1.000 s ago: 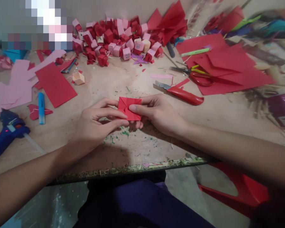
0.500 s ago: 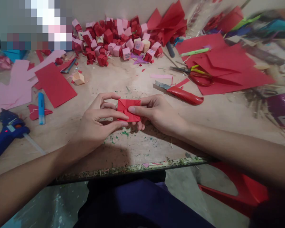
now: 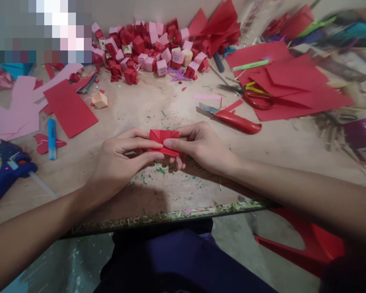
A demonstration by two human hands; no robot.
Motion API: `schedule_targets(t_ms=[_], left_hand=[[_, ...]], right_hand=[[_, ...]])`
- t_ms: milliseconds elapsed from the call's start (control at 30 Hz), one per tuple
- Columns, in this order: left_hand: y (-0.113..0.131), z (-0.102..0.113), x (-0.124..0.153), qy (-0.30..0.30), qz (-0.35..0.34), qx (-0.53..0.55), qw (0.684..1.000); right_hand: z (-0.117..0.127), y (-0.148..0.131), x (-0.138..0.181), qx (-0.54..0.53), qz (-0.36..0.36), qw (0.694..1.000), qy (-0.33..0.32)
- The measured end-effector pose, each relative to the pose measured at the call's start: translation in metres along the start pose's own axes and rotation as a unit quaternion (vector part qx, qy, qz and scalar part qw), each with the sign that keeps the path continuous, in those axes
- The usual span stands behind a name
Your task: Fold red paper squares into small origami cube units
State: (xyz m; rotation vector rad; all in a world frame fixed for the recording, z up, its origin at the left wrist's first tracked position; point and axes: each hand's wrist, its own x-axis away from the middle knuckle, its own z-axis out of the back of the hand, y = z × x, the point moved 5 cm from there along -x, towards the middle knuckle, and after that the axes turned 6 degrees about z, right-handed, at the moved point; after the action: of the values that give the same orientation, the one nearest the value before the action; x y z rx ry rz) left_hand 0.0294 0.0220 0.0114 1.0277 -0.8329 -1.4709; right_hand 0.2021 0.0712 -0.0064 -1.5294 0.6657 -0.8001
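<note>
A small folded red paper piece (image 3: pixel 164 140) is held just above the wooden table (image 3: pixel 158 103), near its front middle. My left hand (image 3: pixel 122 158) pinches its left side between thumb and fingers. My right hand (image 3: pixel 201 146) grips its right side, with the thumb lying across the top. Both hands are closed on the paper. Its underside is hidden by my fingers.
A pile of red and pink paper cubes (image 3: pixel 152 51) lies at the back. A red utility knife (image 3: pixel 234 121), scissors (image 3: pixel 250 94) and red sheets (image 3: pixel 293 85) lie to the right. At the left are a blue glue gun (image 3: pixel 9 171), a blue marker (image 3: pixel 51 137) and a red card (image 3: pixel 68 106).
The red paper piece has tilted flatter and sunk slightly between my hands. My left fingers have closed in over its left edge.
</note>
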Motion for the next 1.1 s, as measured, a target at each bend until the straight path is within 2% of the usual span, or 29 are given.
schedule_targets(t_ms=[300, 600, 833, 1100], left_hand=[[0.004, 0.001, -0.002, 0.009, -0.011, -0.023, 1.000], [-0.005, -0.001, -0.001, -0.010, 0.021, 0.049, 0.999], [-0.007, 0.009, -0.004, 0.074, 0.053, 0.067, 0.994], [-0.007, 0.012, -0.003, 0.109, 0.056, 0.052, 0.991]], right_hand=[[-0.001, -0.004, 0.001, -0.036, -0.003, 0.999, 0.017], [-0.002, -0.002, 0.001, -0.035, 0.008, 0.999, -0.007], [0.005, -0.003, 0.003, -0.102, 0.063, 0.990, 0.080], [0.003, -0.007, 0.009, -0.084, 0.092, 0.989, 0.083]])
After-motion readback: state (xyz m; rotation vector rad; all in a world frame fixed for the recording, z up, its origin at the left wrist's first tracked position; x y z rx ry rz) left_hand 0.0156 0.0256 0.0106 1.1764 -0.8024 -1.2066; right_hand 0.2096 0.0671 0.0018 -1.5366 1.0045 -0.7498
